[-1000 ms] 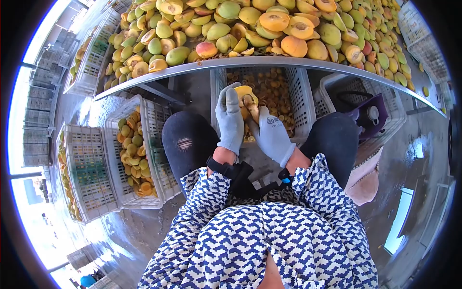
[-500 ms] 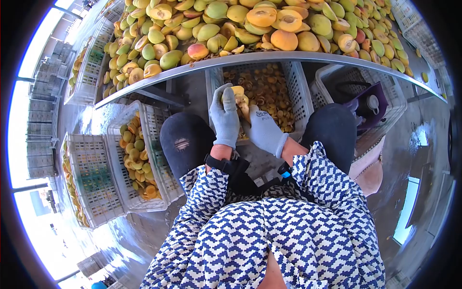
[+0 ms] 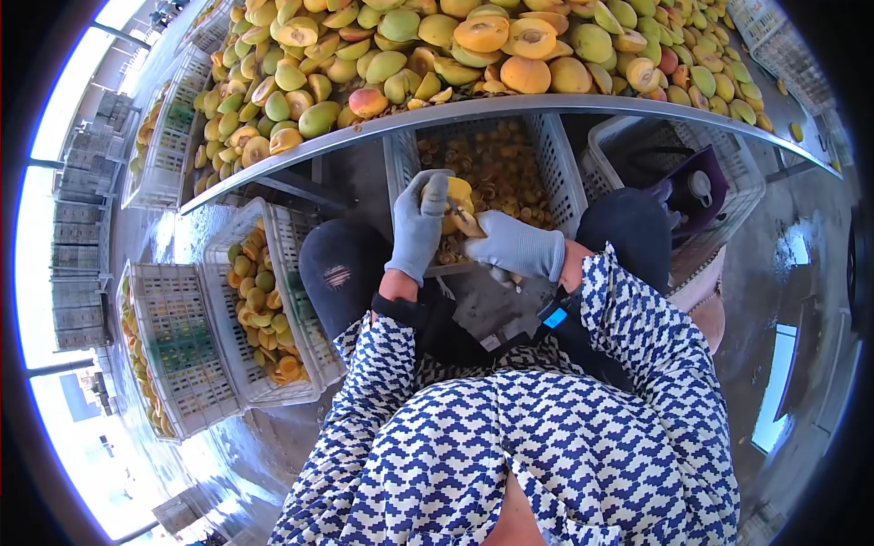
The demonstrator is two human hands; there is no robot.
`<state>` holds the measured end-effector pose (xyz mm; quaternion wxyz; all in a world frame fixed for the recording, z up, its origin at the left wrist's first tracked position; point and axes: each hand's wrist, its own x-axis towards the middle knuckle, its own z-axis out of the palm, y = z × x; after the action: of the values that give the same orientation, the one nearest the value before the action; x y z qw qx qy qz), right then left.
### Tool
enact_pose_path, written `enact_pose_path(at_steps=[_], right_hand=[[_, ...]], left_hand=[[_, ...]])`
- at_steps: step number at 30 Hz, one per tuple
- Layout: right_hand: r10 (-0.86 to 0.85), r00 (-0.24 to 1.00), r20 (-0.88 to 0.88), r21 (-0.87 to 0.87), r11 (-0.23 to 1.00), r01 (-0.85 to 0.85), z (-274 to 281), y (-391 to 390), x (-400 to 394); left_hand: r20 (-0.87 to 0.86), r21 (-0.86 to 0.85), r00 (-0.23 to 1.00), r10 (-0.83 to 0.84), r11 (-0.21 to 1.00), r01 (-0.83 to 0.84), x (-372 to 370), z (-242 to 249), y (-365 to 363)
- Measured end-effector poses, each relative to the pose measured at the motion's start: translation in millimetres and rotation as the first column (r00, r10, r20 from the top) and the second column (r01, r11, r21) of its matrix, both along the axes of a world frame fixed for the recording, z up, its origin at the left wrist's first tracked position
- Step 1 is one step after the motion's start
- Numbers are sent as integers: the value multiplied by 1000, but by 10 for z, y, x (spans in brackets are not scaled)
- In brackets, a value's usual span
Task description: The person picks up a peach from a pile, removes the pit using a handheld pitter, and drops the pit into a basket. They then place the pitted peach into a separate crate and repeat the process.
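Note:
My left hand (image 3: pixel 419 223), in a grey glove, grips a yellow peach half (image 3: pixel 460 191) between thumb and fingers. My right hand (image 3: pixel 521 246), gloved too, is closed around a small wooden-handled pitting tool (image 3: pixel 469 225). Its dark metal tip meets the cut side of the fruit. Both hands are over the front of a white plastic crate (image 3: pixel 566 177) below the table, which contains brownish-orange pits and scraps. Above them, halved peaches (image 3: pixel 391 68) in green, yellow and orange are heaped on the table.
The table's metal edge (image 3: pixel 510 105) curves across just beyond my hands. To my left stand a crate of peach halves (image 3: pixel 259 300) and another crate (image 3: pixel 182 346). On my right, a crate (image 3: pixel 742 173) holds a purple bag (image 3: pixel 715 205) with a lidded container. The floor looks wet.
My right hand has turned and swung outward, its forearm now more sideways, with the tool at the fruit. My left hand has shifted slightly down and left, still gripping the peach half.

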<state>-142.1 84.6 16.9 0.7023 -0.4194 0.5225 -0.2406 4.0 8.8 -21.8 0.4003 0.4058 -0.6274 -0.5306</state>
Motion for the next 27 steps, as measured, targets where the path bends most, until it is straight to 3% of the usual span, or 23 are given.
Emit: enact_pose_path(at_steps=[2, 4, 6, 7, 12, 16, 18, 20, 21, 22, 23, 24, 25, 26, 27], right_hand=[[-8, 1000, -15, 22, 1000, 8, 6, 14, 35], [-23, 999, -34, 38, 999, 25, 20, 37, 53], [-162, 868, 469, 237, 970, 53, 16, 83, 66], [-164, 817, 553, 251, 968, 25, 9, 99, 72], [-90, 802, 591, 264, 961, -87, 79, 124, -67], [-92, 718, 690, 245, 963, -112, 61, 115, -43], [-93, 716, 692, 216, 973, -82, 88, 119, -43], [-303, 677, 670, 273, 949, 155, 43, 129, -107], [-297, 751, 590, 189, 955, 229, 79, 132, -151], [-309, 873, 378, 80, 950, 301, 61, 104, -197], [-279, 948, -154, -469, 865, 178, -283, 70, -270], [-456, 674, -581, -756, 610, -238, -616, 41, -306], [-466, 666, -582, -762, 599, -246, -656, 68, -287], [-404, 596, -694, -625, 750, -219, -661, 93, -271], [-325, 522, -788, -467, 869, -165, -625, 120, -285]], left_hand=[[128, -30, 988, -80, 996, 85, 19, 11, -17], [74, -67, 997, -34, 997, 39, -23, 46, 27], [12, -103, 1000, 7, 995, -6, -64, 75, 58], [-63, -53, 998, -31, 998, 27, -68, 86, 57], [-180, 168, 949, -259, 943, 289, 13, 157, 15], [-312, 321, 933, -178, 905, 280, -8, 72, -10], [-567, 518, 804, 181, 837, 177, -17, -187, -105], [-394, 489, 900, 187, 871, 33, -1, 64, -76], [-388, 507, 901, 192, 861, 34, 44, 97, -54], [-383, 521, 904, 191, 852, 41, 62, 127, -58], [-413, 514, 872, 263, 858, -15, 62, 104, -87], [-426, 503, 867, 259, 864, -11, 117, 148, -94], [-507, 483, 839, 197, 871, 88, 239, 202, -101], [-586, 446, 800, 128, 875, 187, 372, 270, -146], [-557, 313, 797, 235, 948, -61, 507, 371, -194]])
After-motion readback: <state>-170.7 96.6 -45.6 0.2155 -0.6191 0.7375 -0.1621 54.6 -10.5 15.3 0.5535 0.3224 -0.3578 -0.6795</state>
